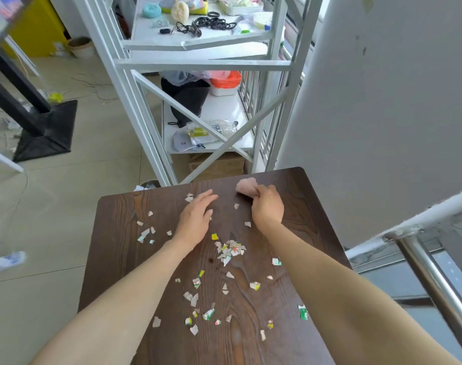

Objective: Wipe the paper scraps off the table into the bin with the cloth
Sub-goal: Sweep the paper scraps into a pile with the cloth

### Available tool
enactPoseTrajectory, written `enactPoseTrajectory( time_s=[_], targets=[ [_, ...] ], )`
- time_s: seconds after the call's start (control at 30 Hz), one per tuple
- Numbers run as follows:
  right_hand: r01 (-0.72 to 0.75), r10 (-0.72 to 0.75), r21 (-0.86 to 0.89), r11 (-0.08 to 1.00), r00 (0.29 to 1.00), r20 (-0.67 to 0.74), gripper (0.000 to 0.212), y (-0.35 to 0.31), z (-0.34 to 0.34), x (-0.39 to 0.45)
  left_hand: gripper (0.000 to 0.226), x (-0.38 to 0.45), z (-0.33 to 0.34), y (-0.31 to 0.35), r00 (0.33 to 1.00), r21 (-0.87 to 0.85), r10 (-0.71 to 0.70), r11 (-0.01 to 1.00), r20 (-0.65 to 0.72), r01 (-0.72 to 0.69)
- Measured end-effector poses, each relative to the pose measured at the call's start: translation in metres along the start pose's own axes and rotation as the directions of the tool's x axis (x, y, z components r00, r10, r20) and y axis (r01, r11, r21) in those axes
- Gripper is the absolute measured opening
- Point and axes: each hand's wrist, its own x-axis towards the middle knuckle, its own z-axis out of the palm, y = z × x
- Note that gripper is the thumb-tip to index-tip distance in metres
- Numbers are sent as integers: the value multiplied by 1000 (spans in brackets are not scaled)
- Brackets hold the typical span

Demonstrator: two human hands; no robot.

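Note:
Many small paper scraps (pixel 231 250) lie scattered over the dark wooden table (pixel 119 206), thickest in a small heap at its middle. My right hand (pixel 267 206) is closed on a pink cloth (pixel 246 186) near the table's far right edge. My left hand (pixel 197 214) lies flat with fingers apart on the table's far middle, holding nothing, a few scraps just beyond its fingertips. Just past the far left edge of the table, the rim of a bin (pixel 150 184) peeks out on the floor, mostly hidden.
A white metal shelf rack (pixel 203 65) with assorted items stands right behind the table. A white wall (pixel 382 114) and a steel railing (pixel 432 272) close off the right side. Tiled floor and a black stand base (pixel 45 133) lie to the left.

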Motion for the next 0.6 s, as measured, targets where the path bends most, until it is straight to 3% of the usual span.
enactPoseTrajectory(
  time_s=[0.1, 0.2, 0.33, 0.47, 0.6],
  targets=[
    [74, -70, -90, 993, 997, 43, 41, -11, 14, -14, 44, -7, -21, -21, 990, 56, -89, 994, -108, 95],
    [175, -171, -96, 980, 984, 44, 40, -14, 24, -43, 41, -6, -41, -39, 961, 124, -201, 966, -190, 226],
    [334, -328, -49, 941, 939, 102, 35, -21, 34, -87, 37, -1, -52, -48, 946, 218, -278, 925, -169, 310],
    [448, -463, 117, 886, 861, 211, 25, -26, 29, -96, 33, -1, -53, -48, 948, 261, -271, 915, -166, 307],
    [336, -341, 127, 933, 940, 15, 18, -42, 25, -57, 33, -1, -58, -56, 962, 286, -229, 921, -150, 264]
  ],
)
